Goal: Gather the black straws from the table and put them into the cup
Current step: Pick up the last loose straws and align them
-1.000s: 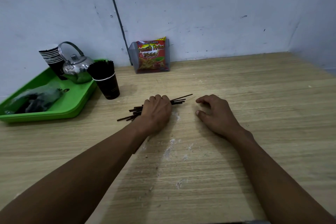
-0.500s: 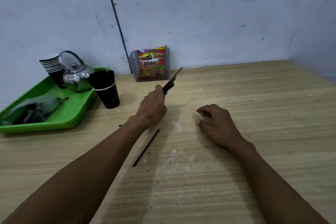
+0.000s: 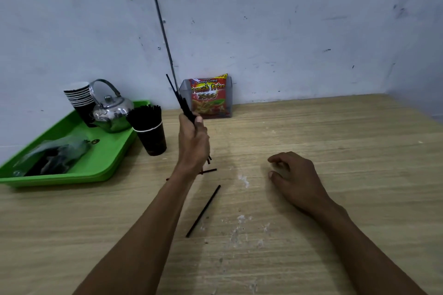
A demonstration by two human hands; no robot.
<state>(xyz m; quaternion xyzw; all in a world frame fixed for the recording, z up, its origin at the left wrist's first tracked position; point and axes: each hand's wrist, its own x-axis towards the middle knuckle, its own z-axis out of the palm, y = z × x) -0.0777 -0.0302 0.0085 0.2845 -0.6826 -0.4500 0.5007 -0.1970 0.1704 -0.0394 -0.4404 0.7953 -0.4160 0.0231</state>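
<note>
**Straws raised above wooden table**

Head view: left hand (image 3: pixel 193 141) lifted off the table (image 3: pixel 335 151), fingers wrapped round a bundle of black straws (image 3: pixel 183 105) held nearly upright, tips pointing up toward the wall. Right hand (image 3: pixel 296 178) resting on the tabletop, fingers loosely curled, gripping nothing. One loose straw (image 3: pixel 203 211) lying on the wood between the forearms; another short stretch of straw (image 3: pixel 209 171) visible just beside the left wrist. Black cup (image 3: pixel 152 137), already packed with straws, standing left of the raised hand, next to a green tray (image 3: pixel 105 160) with a metal kettle (image 3: pixel 111 111) and stacked cups (image 3: pixel 80 99). Snack packet (image 3: pixel 208 97) against the wall.
</note>
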